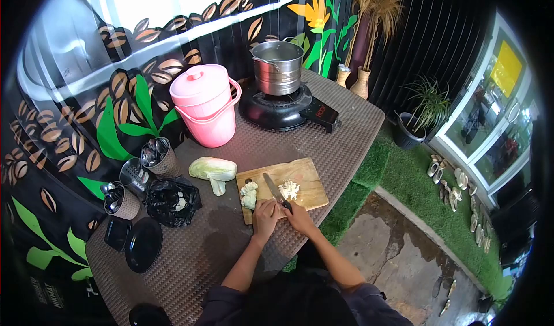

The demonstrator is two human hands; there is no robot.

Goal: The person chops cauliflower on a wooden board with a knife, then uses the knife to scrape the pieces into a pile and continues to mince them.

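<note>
My right hand (298, 218) is closed around the black handle of a knife (274, 188). Its blade points away from me, over the wooden cutting board (314, 194). On the board's near edge rests my left hand (266, 213), fingers curled together close to the knife handle; whatever they hold is hidden. Pale florets that look like cauliflower (249, 195) lie at the board's left end. To the right of the blade is a small heap of finely chopped whitish bits (289, 190). A napa cabbage (212, 169) lies just beyond the board's left corner.
A pink lidded bucket (203, 109) and a metal pot (278, 69) on a black portable stove (271, 113) stand at the back of the woven-top table (202, 248). On the left are a black plastic bag (167, 206), cutlery holders (160, 158) and a black plate (143, 245).
</note>
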